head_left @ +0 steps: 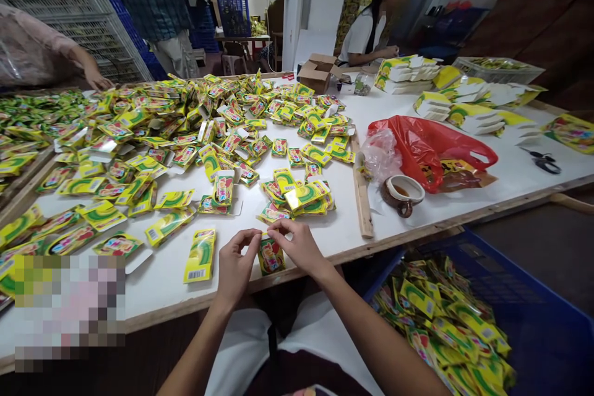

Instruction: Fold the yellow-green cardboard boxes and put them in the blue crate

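Both my hands meet over the near edge of the white table (343, 229). My left hand (236, 263) and my right hand (299, 246) pinch the top of one small yellow and green packet (270, 255), which stands upright between them. The fingers of both hands are closed on its upper edge. A flat yellow carton (200, 255) lies just left of my left hand. A small heap of the same packets (299, 195) lies just beyond my hands.
Many more packets (176, 130) cover the table's left and middle. A blue crate (533, 315) of packets stands at lower right. A wooden strip (361, 189), a cup (403, 193), a red bag (429, 148), scissors (544, 161) and stacked cartons (464, 105) lie to the right. Other people work at the far side.
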A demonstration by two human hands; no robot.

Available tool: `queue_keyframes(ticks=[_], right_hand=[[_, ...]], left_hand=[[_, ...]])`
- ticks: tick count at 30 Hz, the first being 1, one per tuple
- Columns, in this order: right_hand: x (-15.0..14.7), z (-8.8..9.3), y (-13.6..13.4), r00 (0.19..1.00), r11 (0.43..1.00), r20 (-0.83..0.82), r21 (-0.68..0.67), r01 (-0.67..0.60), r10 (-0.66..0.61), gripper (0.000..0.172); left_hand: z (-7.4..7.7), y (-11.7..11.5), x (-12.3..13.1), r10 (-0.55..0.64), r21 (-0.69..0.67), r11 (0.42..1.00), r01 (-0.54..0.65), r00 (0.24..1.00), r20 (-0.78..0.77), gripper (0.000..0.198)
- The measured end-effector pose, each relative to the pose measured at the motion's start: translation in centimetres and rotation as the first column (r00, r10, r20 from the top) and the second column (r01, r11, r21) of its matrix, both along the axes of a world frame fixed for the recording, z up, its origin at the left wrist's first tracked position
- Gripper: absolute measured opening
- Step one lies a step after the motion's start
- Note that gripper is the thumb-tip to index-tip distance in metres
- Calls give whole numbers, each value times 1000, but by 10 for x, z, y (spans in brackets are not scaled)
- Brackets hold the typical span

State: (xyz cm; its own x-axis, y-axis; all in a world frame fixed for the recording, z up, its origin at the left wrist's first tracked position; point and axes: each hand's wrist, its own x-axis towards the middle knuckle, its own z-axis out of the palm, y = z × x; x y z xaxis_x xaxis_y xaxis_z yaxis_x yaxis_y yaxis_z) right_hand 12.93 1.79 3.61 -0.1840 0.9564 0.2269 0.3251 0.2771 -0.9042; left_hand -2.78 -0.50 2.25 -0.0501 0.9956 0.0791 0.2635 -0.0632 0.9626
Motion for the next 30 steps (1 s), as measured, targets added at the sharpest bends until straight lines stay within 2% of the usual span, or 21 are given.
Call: queue_keyframes(ticks=[4,9,11,13,15,17,18,19,20,21,22,23,25,26,27,28,30], right_hand=[[2,-4,-5,999,1000,-43,-2,5,-5,10],[-2,-25,-15,980,999,-198,-20,26,-29,12],[-8,-29,-15,975,999,-219,-23,40,-45,10],[-4,-24,-16,981,999,-190,-4,47,-46,9],[17,-10,-23,990,995,-104,27,100,-97,11],[61,12,-37,969,970,50,53,238,-241,15],[87,24,-45,930,944,161,53,326,-331,17],[113,35,-54,872,922,302,75,380,-384,18],[135,44,-61,803,900,411,129,417,-432,20],[150,51,-67,751,878,462,169,448,-472,22],[157,55,-71,726,867,482,183,464,-491,23],[153,55,-73,739,868,464,165,469,-488,23],[120,44,-70,853,907,327,30,421,-407,20],[94,33,-66,921,936,214,-60,346,-326,17],[66,20,-60,965,955,70,-144,259,-251,16],[39,7,-54,975,960,-87,-214,180,-203,20],[-4,-18,-41,935,958,-301,-265,107,-187,27]], left_hand=[[-5,-1,-2,-18,27,999,17,1000,19,19],[-14,-10,-1,-61,72,996,55,995,79,17],[-12,-13,0,-87,92,992,82,995,53,16],[-8,-13,-5,-104,135,985,109,993,-49,16],[-4,-11,-19,-9,199,979,51,978,-210,20],[-5,-7,-43,230,243,960,-140,890,-393,34],[-6,-6,-56,340,240,937,-252,809,-480,45],[-9,-5,-68,402,214,915,-342,725,-560,56],[-11,-5,-77,406,167,904,-394,668,-623,65],[-13,-6,-83,374,107,906,-409,657,-655,70],[-14,-7,-84,325,43,920,-390,695,-641,72],[-14,-9,-80,270,-20,939,-344,770,-577,70],[-10,-13,-61,153,-130,971,-202,936,-317,58],[-7,-15,-48,89,-177,977,-117,984,-157,51],[-4,-17,-35,29,-212,977,-30,1000,-8,46],[-1,-19,-22,-20,-232,972,46,993,117,42],[1,-20,-4,-59,-222,967,124,958,279,39]])
